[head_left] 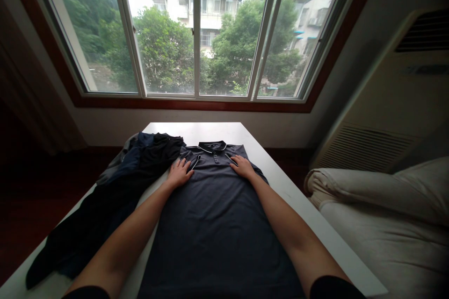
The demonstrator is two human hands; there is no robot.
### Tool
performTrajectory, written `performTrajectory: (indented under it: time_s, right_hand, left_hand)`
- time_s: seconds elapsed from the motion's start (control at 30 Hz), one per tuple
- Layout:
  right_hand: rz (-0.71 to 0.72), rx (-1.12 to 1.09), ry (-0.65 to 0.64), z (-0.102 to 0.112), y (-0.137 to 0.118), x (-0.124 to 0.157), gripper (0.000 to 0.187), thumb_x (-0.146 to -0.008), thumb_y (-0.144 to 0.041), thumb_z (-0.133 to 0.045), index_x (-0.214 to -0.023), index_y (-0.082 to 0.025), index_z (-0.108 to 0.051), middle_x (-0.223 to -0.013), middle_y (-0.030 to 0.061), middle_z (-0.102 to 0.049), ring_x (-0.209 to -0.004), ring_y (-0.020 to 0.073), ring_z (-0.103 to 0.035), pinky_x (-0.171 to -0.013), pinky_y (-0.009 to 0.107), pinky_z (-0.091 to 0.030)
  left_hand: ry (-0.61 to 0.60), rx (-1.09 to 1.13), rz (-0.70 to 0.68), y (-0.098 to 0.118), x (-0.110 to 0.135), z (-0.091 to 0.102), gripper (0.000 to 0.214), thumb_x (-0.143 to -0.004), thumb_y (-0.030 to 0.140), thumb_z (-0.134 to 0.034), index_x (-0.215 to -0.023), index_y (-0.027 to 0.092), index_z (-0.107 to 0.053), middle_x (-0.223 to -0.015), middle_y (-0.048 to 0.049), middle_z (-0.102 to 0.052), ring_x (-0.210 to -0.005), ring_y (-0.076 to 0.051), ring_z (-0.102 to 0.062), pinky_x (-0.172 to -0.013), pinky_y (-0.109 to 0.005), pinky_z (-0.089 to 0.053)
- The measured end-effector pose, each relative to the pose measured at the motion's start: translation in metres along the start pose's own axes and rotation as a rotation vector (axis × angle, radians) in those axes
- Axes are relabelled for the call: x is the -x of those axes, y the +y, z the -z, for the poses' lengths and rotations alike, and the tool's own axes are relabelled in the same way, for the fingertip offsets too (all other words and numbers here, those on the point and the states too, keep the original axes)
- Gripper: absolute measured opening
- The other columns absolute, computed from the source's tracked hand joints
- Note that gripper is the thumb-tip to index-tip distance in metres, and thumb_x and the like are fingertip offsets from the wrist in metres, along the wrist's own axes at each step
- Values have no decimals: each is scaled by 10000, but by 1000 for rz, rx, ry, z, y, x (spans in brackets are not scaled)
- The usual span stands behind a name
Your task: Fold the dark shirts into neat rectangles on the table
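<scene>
A dark grey polo shirt (217,224) lies spread front side up on the white table (298,224). Its black collar with white trim points toward the window, and a short button placket shows below it. Both sleeves are turned inward over the chest, their white-edged cuffs showing. My left hand (180,173) lies flat on the shirt's left edge by the folded sleeve, fingers apart. On the other side, my right hand (242,167) rests with spread fingers on the right sleeve near the shoulder. Neither hand grips the cloth.
A heap of dark clothes (122,187), black, navy and grey, runs along the table's left side, close to my left arm. A pale sofa (382,224) stands to the right, with an air conditioner (379,103) behind it. A wide window (196,46) is beyond the table's far edge.
</scene>
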State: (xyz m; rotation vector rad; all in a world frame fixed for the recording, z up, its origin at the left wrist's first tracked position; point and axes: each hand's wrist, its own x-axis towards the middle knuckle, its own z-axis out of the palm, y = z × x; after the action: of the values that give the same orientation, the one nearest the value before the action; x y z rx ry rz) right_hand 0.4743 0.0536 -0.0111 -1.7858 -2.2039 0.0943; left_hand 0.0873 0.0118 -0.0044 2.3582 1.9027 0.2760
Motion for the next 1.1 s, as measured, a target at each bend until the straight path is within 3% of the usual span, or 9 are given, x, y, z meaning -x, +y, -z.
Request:
performTrajectory:
  time_s: [1.1]
  right_hand:
    - [-2, 4, -5, -6, 4, -4, 552, -1029, -529, -539, -1504, -250, -585, -1607, 100, -495, -1510, 295, -412, -1252, 455, -306]
  left_hand:
    - [22, -8, -8, -4, -2, -5, 672, -1036, 623, -379, -1612, 280, -435, -1730, -88, -293, -1579, -367, -252, -1253, -560, -226]
